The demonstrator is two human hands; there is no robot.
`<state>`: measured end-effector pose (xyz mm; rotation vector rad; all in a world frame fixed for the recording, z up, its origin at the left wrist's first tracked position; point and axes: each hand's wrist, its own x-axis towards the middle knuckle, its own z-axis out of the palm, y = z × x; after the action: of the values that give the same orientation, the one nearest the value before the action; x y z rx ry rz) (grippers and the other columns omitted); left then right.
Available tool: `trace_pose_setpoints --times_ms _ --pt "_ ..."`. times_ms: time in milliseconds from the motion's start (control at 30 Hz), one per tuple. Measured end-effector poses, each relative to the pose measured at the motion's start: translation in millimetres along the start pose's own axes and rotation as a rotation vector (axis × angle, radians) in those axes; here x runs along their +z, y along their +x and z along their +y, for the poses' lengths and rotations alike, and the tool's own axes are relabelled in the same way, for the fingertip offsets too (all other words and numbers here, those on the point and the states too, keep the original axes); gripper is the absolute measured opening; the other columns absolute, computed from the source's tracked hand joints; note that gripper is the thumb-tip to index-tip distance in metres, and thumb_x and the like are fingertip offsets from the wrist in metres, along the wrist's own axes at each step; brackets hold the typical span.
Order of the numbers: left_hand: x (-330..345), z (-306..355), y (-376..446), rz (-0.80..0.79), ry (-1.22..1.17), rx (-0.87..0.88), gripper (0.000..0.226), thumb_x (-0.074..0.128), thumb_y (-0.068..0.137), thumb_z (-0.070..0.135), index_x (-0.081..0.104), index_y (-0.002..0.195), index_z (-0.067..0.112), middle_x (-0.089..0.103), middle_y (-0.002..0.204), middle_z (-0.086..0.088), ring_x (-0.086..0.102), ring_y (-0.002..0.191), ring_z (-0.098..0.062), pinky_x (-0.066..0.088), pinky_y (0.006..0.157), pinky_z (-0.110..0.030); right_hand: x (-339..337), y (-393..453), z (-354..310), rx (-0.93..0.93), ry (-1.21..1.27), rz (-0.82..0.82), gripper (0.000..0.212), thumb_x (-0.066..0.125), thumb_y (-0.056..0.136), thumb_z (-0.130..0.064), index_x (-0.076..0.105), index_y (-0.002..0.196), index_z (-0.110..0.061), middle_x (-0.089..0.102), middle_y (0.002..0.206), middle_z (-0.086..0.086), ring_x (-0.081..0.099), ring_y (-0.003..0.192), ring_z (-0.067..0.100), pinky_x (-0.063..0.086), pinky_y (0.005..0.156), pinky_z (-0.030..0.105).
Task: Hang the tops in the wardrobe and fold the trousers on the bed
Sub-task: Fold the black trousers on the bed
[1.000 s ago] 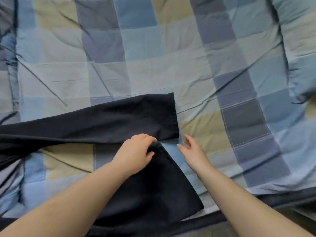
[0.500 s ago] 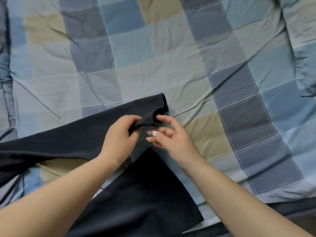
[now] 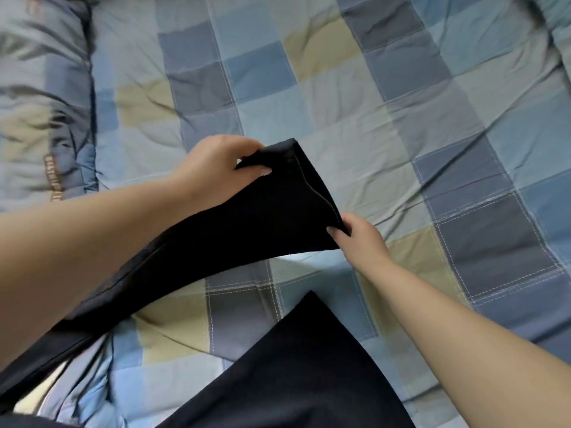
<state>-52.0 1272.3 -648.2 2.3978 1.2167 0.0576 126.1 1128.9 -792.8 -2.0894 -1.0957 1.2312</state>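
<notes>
Dark navy trousers (image 3: 247, 223) lie on the bed with the legs spread apart. One leg is lifted off the quilt by its hem. My left hand (image 3: 216, 168) pinches the far corner of that hem. The near corner of the same hem is pinched by my right hand (image 3: 358, 242). The hem stretches taut between both hands. The other trouser leg (image 3: 302, 372) lies flat at the bottom of the view, its corner pointing up toward the lifted leg. The waist end is hidden under my left forearm at the lower left.
A checked quilt (image 3: 401, 103) in blue, grey and tan squares covers the bed. A rumpled ridge of the quilt (image 3: 43, 97) rises along the left side. Another fold sits at the top right corner (image 3: 553, 26).
Both hands have taken hold of the far leg's hem and lifted it off the quilt, drawing it taut. The view has shifted to the right and closer.
</notes>
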Motion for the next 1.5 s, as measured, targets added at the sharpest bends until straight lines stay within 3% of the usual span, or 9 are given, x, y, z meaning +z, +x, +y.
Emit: trace_pose_setpoints --times_ms 200,400,567,800,1067,1167,1233,1400,1500 --pt "4 15 49 -0.051 0.188 -0.154 0.014 0.052 0.093 0.017 0.059 0.089 0.006 0.066 0.092 -0.017 0.065 0.08 -0.034 0.049 0.075 -0.037 -4 -38 4 -0.08 0.156 0.094 0.017 0.046 0.097 -0.03 0.049 0.082 -0.023 0.05 0.062 -0.006 0.045 0.052 0.003 0.035 0.05 0.019" --pt "27 38 90 -0.002 0.205 -0.083 0.017 0.045 0.093 0.01 0.057 0.102 0.002 0.061 0.107 -0.022 0.054 0.104 -0.038 0.04 0.079 -0.036 -46 -24 20 -0.003 0.29 0.176 0.012 0.049 0.095 -0.034 0.057 0.089 -0.029 0.063 0.077 -0.007 0.058 0.069 0.012 0.047 0.063 0.031" --pt "75 35 75 -0.085 -0.004 -0.191 0.052 0.053 0.095 0.014 0.036 0.144 0.021 0.041 0.144 -0.008 0.04 0.132 -0.025 0.03 0.107 -0.032 -35 -16 61 0.313 0.502 0.049 0.022 0.054 0.095 -0.022 0.055 0.117 -0.021 0.06 0.097 -0.004 0.062 0.09 0.013 0.056 0.065 0.027" --pt "154 19 -54 -0.283 -0.127 -0.265 0.017 0.058 0.091 0.019 0.063 0.106 0.024 0.064 0.099 0.009 0.06 0.097 -0.013 0.042 0.085 -0.022 -4 -121 147 0.533 0.383 -0.2 0.025 0.06 0.092 -0.02 0.057 0.117 -0.018 0.067 0.1 -0.003 0.065 0.094 0.01 0.052 0.088 0.032" --pt "201 65 -194 -0.416 -0.283 -0.281 0.032 0.062 0.087 0.043 0.06 0.114 0.026 0.057 0.106 0.015 0.053 0.104 -0.002 0.044 0.092 -0.024 19 -204 153 0.502 0.233 -0.372 0.038 0.063 0.089 -0.028 0.049 0.124 -0.028 0.066 0.107 -0.011 0.064 0.092 0.005 0.054 0.066 0.022" --pt "200 107 -226 -0.546 -0.44 -0.131 0.052 0.055 0.082 0.059 0.051 0.127 0.033 0.055 0.122 0.019 0.047 0.113 0.005 0.04 0.098 -0.02 21 -205 131 0.407 0.333 -0.266 0.04 0.059 0.09 -0.023 0.042 0.123 -0.039 0.065 0.067 -0.02 0.059 0.062 -0.008 0.043 0.055 0.007" --pt "197 126 -235 -0.488 -0.49 -0.095 0.06 0.061 0.08 0.056 0.045 0.134 0.033 0.052 0.129 0.017 0.042 0.119 0.004 0.032 0.101 -0.013 17 -203 112 0.322 0.36 -0.257 0.038 0.052 0.092 -0.018 0.045 0.12 -0.043 0.06 0.059 -0.017 0.058 0.06 -0.003 0.044 0.058 0.008" --pt "173 132 -237 -0.155 -0.472 -0.264 0.054 0.064 0.083 0.005 0.052 0.132 0.024 0.058 0.125 0.01 0.048 0.117 -0.001 0.036 0.099 -0.014 0 -202 68 0.267 0.634 -0.441 0.042 0.034 0.098 -0.005 0.066 0.104 -0.032 0.071 0.105 0.003 0.069 0.097 0.019 0.055 0.083 0.027" --pt "153 125 -241 -0.09 -0.522 -0.318 0.04 0.061 0.087 0.001 0.064 0.12 0.023 0.067 0.113 0.01 0.056 0.107 0.0 0.041 0.092 -0.009 -8 -203 61 0.087 0.425 -0.531 0.045 0.042 0.093 0.001 0.061 0.112 -0.035 0.068 0.106 0.01 0.065 0.1 0.022 0.052 0.091 0.036"
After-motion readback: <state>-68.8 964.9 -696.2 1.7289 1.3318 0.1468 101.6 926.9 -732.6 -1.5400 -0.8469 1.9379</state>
